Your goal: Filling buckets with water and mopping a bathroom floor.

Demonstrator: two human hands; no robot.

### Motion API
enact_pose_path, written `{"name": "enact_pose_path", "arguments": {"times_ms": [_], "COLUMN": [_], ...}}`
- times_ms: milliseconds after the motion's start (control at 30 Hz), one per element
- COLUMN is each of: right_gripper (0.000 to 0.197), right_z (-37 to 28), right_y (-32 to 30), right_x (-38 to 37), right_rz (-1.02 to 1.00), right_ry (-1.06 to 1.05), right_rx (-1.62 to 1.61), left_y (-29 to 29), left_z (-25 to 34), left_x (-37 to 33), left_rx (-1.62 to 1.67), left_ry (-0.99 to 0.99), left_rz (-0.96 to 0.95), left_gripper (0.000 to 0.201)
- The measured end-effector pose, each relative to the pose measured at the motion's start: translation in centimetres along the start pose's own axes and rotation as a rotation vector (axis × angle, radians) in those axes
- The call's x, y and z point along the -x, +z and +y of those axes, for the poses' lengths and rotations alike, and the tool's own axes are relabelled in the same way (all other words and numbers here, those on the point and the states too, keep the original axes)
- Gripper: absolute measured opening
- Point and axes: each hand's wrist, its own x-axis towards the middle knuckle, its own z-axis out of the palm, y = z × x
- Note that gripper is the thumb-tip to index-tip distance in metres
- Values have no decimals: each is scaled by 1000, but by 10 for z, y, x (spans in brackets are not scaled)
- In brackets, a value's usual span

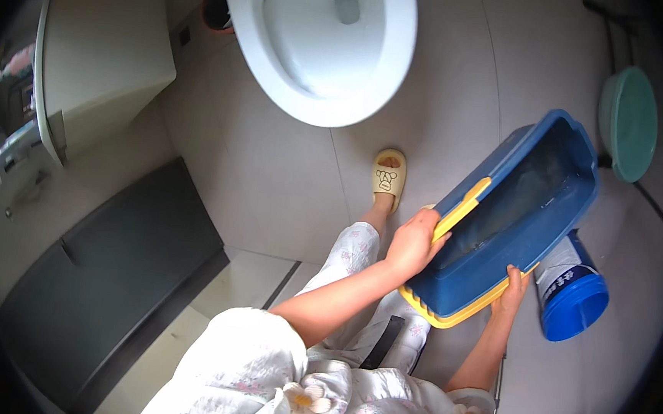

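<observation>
A deep blue plastic tub (512, 212) with a yellow rim is held up in front of me on the right, tilted, its inside facing me. Wet-looking smears and droplets show on its inner walls. My left hand (415, 244) grips the yellow edge on the tub's left side, fingers wrapped over it. On the opposite side my right hand (512, 289) holds the near right rim, thumb on the edge and the other fingers hidden beneath. Just beyond my right hand a blue and white bucket (572, 289) is partly covered by the tub.
A white toilet (323, 52) with its bowl open stands ahead. A green basin (633, 124) leans on a dark stand at the far right. To the left are a pale cabinet (99, 68) and a dark grey door panel (116, 269). My foot in a yellow slipper (388, 182) rests on grey tiles.
</observation>
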Motion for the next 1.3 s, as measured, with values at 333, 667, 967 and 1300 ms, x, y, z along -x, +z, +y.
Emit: {"name": "enact_pose_path", "arguments": {"times_ms": [333,667,967,1300], "right_gripper": [46,23,23,35], "right_z": [-91,-113,-120,-115], "right_y": [107,193,222,262], "right_x": [37,59,77,100], "right_rz": [-380,-381,-312,-359], "right_ry": [-318,-536,-528,-508], "right_rx": [600,1233,1625,1775], "left_y": [-55,-52,-41,-46], "left_z": [12,-18,-37,-55], "left_x": [40,54,53,44], "left_rx": [186,432,568,780], "left_ry": [-244,-312,-353,-384], "left_rz": [185,281,177,-32], "left_gripper": [26,28,36,40]}}
